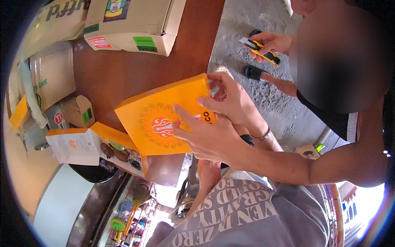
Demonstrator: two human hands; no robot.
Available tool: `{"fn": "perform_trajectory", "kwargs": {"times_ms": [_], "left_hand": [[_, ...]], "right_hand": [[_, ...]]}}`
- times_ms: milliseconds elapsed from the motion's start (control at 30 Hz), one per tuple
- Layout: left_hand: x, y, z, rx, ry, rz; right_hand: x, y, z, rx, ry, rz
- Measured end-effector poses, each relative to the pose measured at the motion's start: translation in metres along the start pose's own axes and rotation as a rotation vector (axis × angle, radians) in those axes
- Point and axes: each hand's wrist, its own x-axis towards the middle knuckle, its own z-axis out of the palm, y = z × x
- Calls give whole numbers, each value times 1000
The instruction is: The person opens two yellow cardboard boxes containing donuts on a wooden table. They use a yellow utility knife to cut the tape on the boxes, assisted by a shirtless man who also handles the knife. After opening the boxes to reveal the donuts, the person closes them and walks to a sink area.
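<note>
A flat orange pastry box (132, 122) with a sunburst print is held tilted in front of me. My right hand (236, 94), with a wristwatch, grips its right end; its thumb lies on the printed face and clear plastic shows at its fingers. My left hand (210, 173) comes up beneath another person's forearm. Its fingers are hidden, so whether it touches the box cannot be seen. That person's near hand (208, 131) rests on the box's printed face, fingers spread. Their other hand (267, 43) holds a yellow and black utility knife (268, 55), blade exposed.
An open box of doughnuts (126, 157) sits left of the orange box on a brown table (139, 71). Cardboard cartons (129, 27) stand at the far side. A small brown box (78, 109) lies farther left. The other person is close on my right, above a rough concrete floor (262, 95).
</note>
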Motion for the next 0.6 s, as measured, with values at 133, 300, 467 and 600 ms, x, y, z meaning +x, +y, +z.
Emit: {"fn": "perform_trajectory", "kwargs": {"times_ms": [133, 300, 467, 600], "left_hand": [[7, -10, 17, -136, -128, -77], [5, 17, 26, -100, -39, -49], [0, 29, 29, -103, -45, -67], [-7, 43, 41, -151, -75, -51]], "right_hand": [[-13, 31, -2, 182, -22, 38], [-29, 24, 0, 200, -62, 141], [-67, 9, 25, -45, -291, -17], [-93, -14, 8, -263, -530, -305]]}}
